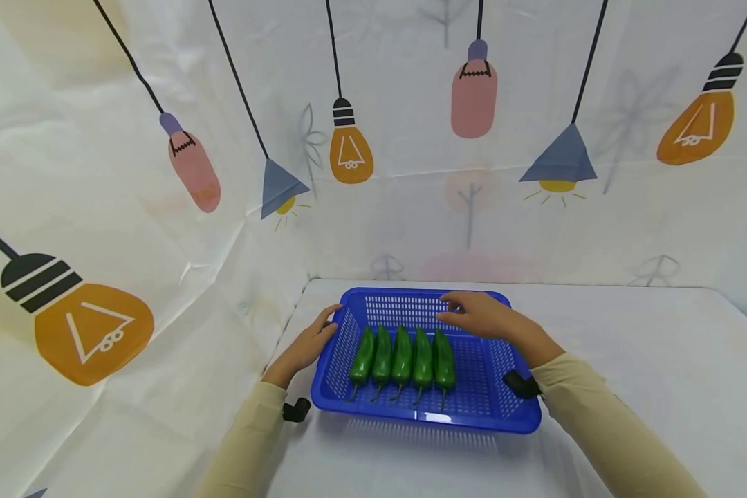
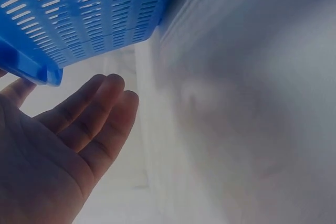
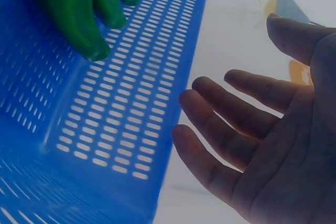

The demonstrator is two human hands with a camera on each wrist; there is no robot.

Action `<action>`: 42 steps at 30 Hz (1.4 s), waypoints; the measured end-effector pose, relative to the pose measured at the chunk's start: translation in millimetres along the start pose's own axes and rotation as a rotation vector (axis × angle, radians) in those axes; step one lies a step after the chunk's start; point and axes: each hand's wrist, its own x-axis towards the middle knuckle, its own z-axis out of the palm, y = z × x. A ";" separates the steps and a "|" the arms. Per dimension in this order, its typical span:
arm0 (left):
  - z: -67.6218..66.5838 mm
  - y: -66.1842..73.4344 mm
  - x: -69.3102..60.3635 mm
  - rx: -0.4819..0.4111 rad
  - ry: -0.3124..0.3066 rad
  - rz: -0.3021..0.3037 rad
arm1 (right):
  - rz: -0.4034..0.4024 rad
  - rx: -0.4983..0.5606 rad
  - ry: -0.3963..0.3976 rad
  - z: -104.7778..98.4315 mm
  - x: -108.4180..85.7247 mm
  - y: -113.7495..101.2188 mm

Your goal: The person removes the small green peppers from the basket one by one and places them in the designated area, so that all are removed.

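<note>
Several green chili peppers (image 1: 402,356) lie side by side in a blue plastic basket (image 1: 398,415), stems toward the near side. My left hand (image 1: 307,349) is at the basket's upper left side. In the left wrist view its fingers (image 2: 113,124) are extended below the rim, and at the left edge a digit meets the rim. My right hand (image 1: 478,315) hovers over the far right part of the basket, above the peppers' level. The right wrist view shows that hand (image 3: 273,135) with fingers spread and slightly bent, holding nothing, beside the basket's perforated wall (image 3: 131,98).
The basket stands on a white table (image 1: 629,373). A white wall sheet (image 1: 398,228) printed with hanging lamps rises behind the table and along its left side. Each wrist carries a small black device (image 1: 296,410).
</note>
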 end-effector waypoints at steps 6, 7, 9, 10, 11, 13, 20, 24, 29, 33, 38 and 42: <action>5.3 -2.0 1.1 -0.088 0.019 -0.003 | 0.014 0.008 0.006 5.1 6.7 1.8; 6.3 -1.9 1.3 -0.099 0.022 -0.009 | 0.017 0.009 0.007 6.3 8.1 2.7; 6.3 3.1 0.2 -0.107 0.019 -0.019 | 0.024 0.009 0.007 8.7 10.0 3.9; 5.0 8.7 -2.2 -0.112 0.015 -0.019 | 0.030 0.008 0.007 10.0 10.8 4.5; 3.4 15.4 -4.6 -0.119 0.011 -0.023 | 0.035 0.006 0.005 11.3 11.4 5.0; 1.0 22.5 -7.5 -0.133 -0.001 -0.024 | 0.040 0.007 0.003 14.1 12.3 5.9; 9.8 -11.2 2.0 -0.192 0.028 -0.019 | 0.055 0.010 -0.003 22.1 14.7 4.6; 11.1 -15.1 2.1 -0.214 0.036 -0.026 | 0.078 0.004 -0.013 24.4 15.2 4.7; 11.7 -15.9 2.5 -0.242 0.042 -0.049 | 0.102 0.017 -0.028 26.8 17.6 6.8; 12.2 -17.0 4.1 -0.276 0.037 -0.048 | 0.096 0.009 -0.029 29.6 20.6 8.1; 13.5 -20.3 6.0 -0.341 0.009 -0.033 | 0.115 0.000 -0.039 33.9 24.2 8.6; 14.1 -19.7 5.8 -0.372 -0.010 -0.028 | 0.136 0.007 -0.055 36.5 25.5 7.2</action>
